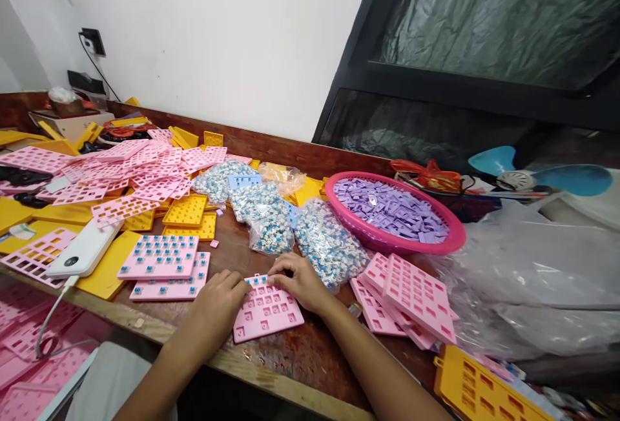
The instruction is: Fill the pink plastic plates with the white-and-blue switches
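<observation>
A pink keypad plate (269,313) with square sockets lies at the table's front, a few blue key switches (256,281) seated along its top row. My left hand (221,299) is closed on its upper left edge. At the top right of the plate, my right hand (301,280) pinches with thumb and finger close to the switches; whatever is between the fingertips is hidden. Left of the plate, two stacked pink plates (162,272) carry blue switches. Behind my hands lie clear bags of blue-and-white switches (268,221) (325,240).
A pink basket (455,230) holds purple flat pieces. Pink plates (411,292) are stacked at right beside clear plastic sheeting (513,279). A white power bank (90,248) with a cable, yellow plates (186,210) and a heap of pink frames (145,163) fill the left.
</observation>
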